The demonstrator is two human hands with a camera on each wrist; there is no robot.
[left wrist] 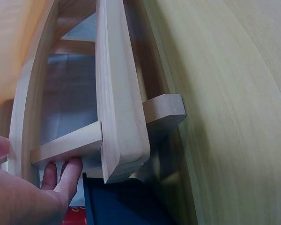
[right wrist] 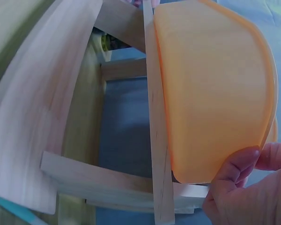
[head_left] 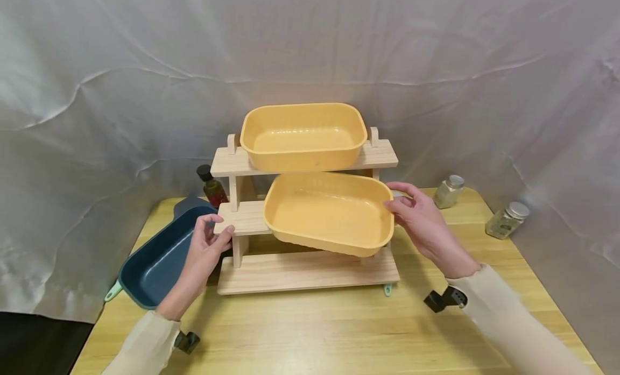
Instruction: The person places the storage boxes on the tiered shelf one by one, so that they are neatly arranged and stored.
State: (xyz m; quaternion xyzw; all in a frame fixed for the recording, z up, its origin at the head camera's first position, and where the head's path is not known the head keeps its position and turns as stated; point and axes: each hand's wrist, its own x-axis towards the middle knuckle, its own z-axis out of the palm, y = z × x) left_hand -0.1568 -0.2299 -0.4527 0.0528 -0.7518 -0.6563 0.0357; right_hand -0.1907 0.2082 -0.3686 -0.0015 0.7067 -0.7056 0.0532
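Head view: right hand (head_left: 421, 219) grips the right rim of the lower yellow tub (head_left: 329, 213), which sits tilted on the middle shelf of the wooden rack (head_left: 305, 270). Left hand (head_left: 205, 243) pinches that shelf's left end. Best to hold the rack firm and level the tub before letting go, so it doesn't slide off. Upper tub (head_left: 303, 135) sits flat.

Left wrist view: fingers (left wrist: 68, 173) curl under the shelf edge, blue tub (left wrist: 122, 204) below.

Right wrist view: fingers (right wrist: 234, 166) pinch the tub's smooth, glossy plastic corner.
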